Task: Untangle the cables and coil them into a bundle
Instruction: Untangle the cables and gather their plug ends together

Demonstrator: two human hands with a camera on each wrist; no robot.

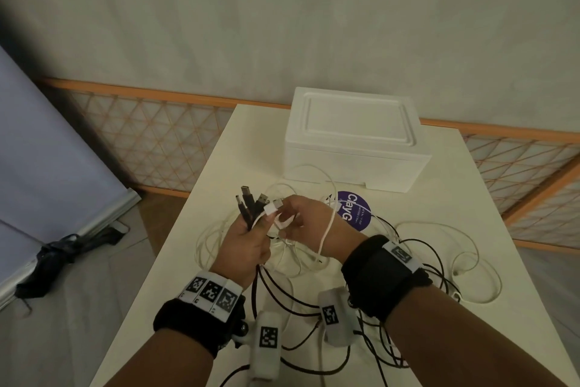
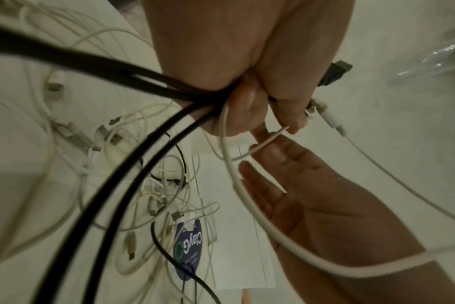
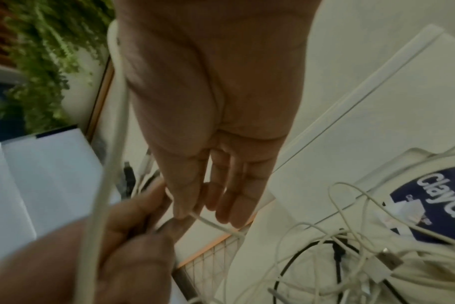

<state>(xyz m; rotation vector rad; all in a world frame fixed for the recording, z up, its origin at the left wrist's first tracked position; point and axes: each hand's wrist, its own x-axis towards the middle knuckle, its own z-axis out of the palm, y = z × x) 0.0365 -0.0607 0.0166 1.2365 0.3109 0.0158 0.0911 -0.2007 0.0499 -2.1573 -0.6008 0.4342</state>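
Note:
My left hand (image 1: 251,229) grips a bunch of black cable ends, their plugs (image 1: 248,200) sticking up above the fist. In the left wrist view the black cables (image 2: 117,67) run out of that fist (image 2: 247,115). My right hand (image 1: 285,214) pinches a thin white cable (image 3: 213,225) between thumb and forefinger beside the left fist, its other fingers straight. A thicker white cable (image 1: 326,231) lies draped over my right wrist. Loose white and black cables (image 1: 408,261) sprawl tangled on the table (image 1: 219,167) beneath both hands.
A white foam box (image 1: 354,148) stands at the table's far side. A round purple "ClayG" label (image 1: 357,214) lies under the cables in front of it. A lattice fence (image 1: 150,135), a leaning white board (image 1: 47,151) and dark cloth (image 1: 56,261) are on the left.

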